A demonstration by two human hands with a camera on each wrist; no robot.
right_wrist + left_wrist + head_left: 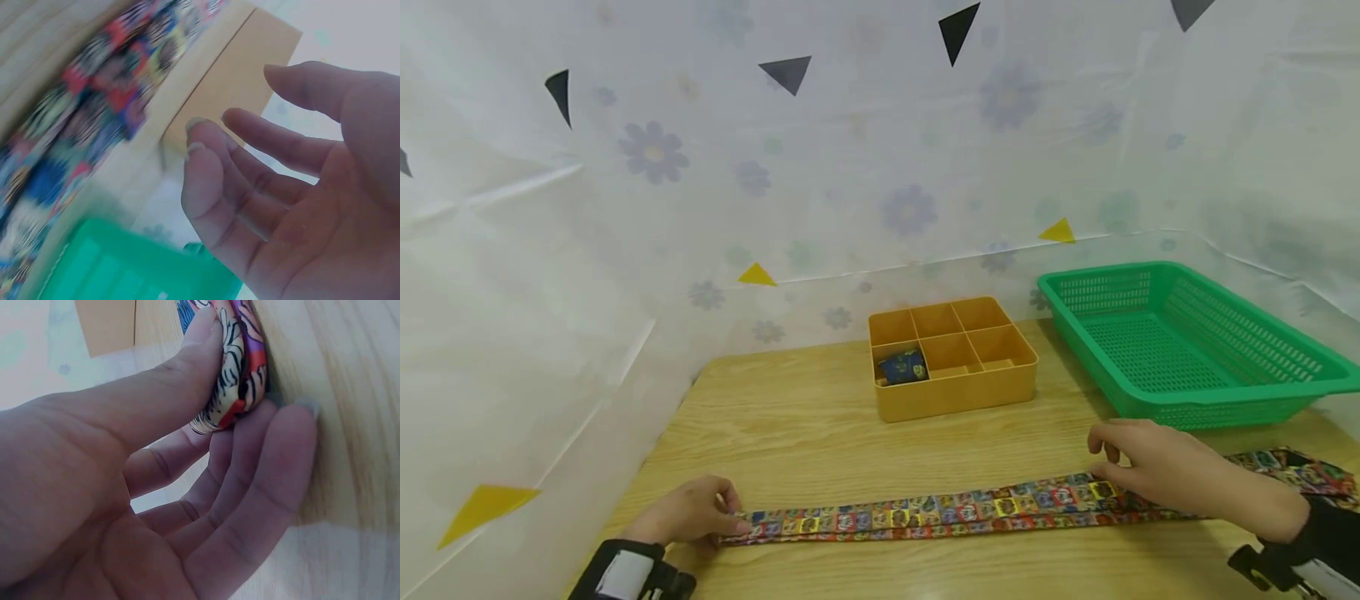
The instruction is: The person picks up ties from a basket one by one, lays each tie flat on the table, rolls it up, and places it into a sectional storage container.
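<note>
Currently, my left hand pinches the patterned strip stretched along the lower frame, while my right hand hovers open above it; a weak pinch could let it slip.

The long, flat, multicoloured patterned fabric strip lies across the near part of the wooden table. Beyond the strip, a band of bare tabletop runs to the yellow plastic compartment box, which blocks the middle. Right of the strip's far side stands the green plastic mesh basket. Left of the strip, the floral sheet wall closes the table's edge.
</note>
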